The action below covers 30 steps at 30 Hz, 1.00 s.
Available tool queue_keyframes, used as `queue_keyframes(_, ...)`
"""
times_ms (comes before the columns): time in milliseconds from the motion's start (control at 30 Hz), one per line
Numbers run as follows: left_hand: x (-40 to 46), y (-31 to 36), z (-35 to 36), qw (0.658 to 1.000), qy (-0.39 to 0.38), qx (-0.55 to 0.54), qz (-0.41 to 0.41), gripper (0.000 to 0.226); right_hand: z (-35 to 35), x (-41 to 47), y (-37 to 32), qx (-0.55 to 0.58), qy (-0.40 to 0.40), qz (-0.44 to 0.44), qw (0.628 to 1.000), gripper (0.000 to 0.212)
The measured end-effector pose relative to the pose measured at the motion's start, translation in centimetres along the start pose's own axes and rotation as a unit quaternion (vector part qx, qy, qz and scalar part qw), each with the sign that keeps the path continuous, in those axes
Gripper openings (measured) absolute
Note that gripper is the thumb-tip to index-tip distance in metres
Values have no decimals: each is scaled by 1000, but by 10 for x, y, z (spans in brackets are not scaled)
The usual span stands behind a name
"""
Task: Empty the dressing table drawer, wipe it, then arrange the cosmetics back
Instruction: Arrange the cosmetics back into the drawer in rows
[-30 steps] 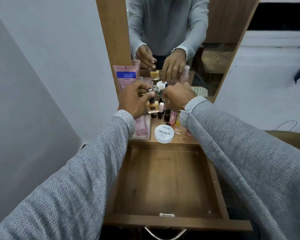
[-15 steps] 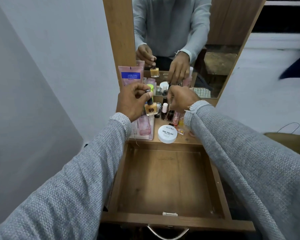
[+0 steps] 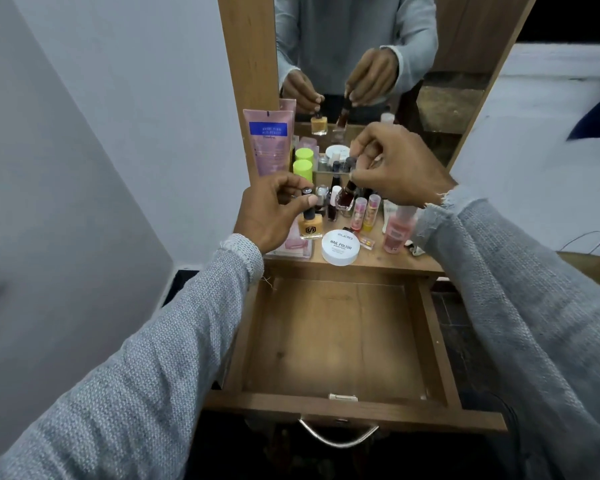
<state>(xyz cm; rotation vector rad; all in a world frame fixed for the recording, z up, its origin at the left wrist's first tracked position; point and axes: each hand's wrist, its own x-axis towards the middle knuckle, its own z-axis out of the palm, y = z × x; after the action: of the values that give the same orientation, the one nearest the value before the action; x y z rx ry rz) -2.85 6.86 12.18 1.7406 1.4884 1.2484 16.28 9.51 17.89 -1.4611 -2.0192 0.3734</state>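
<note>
Nail polish bottles, two, being lifted above the bench.
Left hand [image 3: 267,213] fingers pinching the orange bottle [image 3: 310,226] cap; right hand [image 3: 395,164] fingers pinching the dark red bottle [image 3: 346,199] cap. Probably glass: light, smooth, breakable; holding caps suits.

Sleeves [image 3: 153,368] grey, knitted. Drawer [image 3: 336,341] brown wood grain, handle [image 3: 338,439] silver. Bottle [image 3: 310,227] orange with black cap; second bottle [image 3: 345,199] dark red. Jar [image 3: 340,247] white, black lettering. Tube [image 3: 269,143] pink, blue label. Two caps [image 3: 302,168] lime green. Wall [image 3: 118,98] pale grey
</note>
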Motion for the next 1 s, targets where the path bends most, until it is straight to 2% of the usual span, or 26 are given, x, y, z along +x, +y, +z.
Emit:
queue_keyframes(167, -38, -18, -2, 999, -33, 18, -10, 16, 16, -53, 2, 49, -45, -13, 998, 23)
queue_keyframes(367, -83, -57, 7, 994, -84, 28, -65, 16, 69, -104, 27, 31, -108, -7, 994, 22)
queue_keyframes(500, -98, -76, 19, 990, -96, 54, -88, 14, 106, -123, 45, 20, -151, 27, 988, 22)
queue_keyframes(700, -101, -91, 39, 980, -133, 75, -128, 20, 132, -132, 61, 2, -154, 41, 987, 23)
queue_keyframes(1000, -96, -98, 45, 978, -124, 120, -116, 16, 138, -131, 65, -23, -167, 40, 985, 20)
